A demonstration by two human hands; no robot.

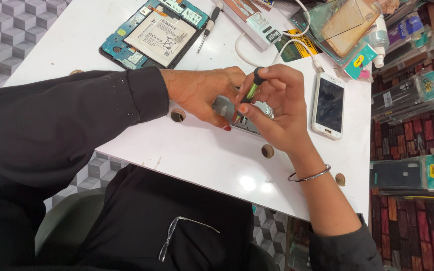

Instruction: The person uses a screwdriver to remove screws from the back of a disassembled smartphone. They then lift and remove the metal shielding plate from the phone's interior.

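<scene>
My right hand grips a small green-handled screwdriver with a black cap, its tip pointing down onto an opened silver phone lying on the white table. My left hand rests on that phone and holds it flat, covering most of it. A metal bangle circles my right wrist. Both arms wear black sleeves.
An opened tablet with its battery exposed lies at the back left, a second screwdriver beside it. A white phone lies to the right. White cables, boxes and clear phone cases crowd the back right. Packaged phone covers hang at the right.
</scene>
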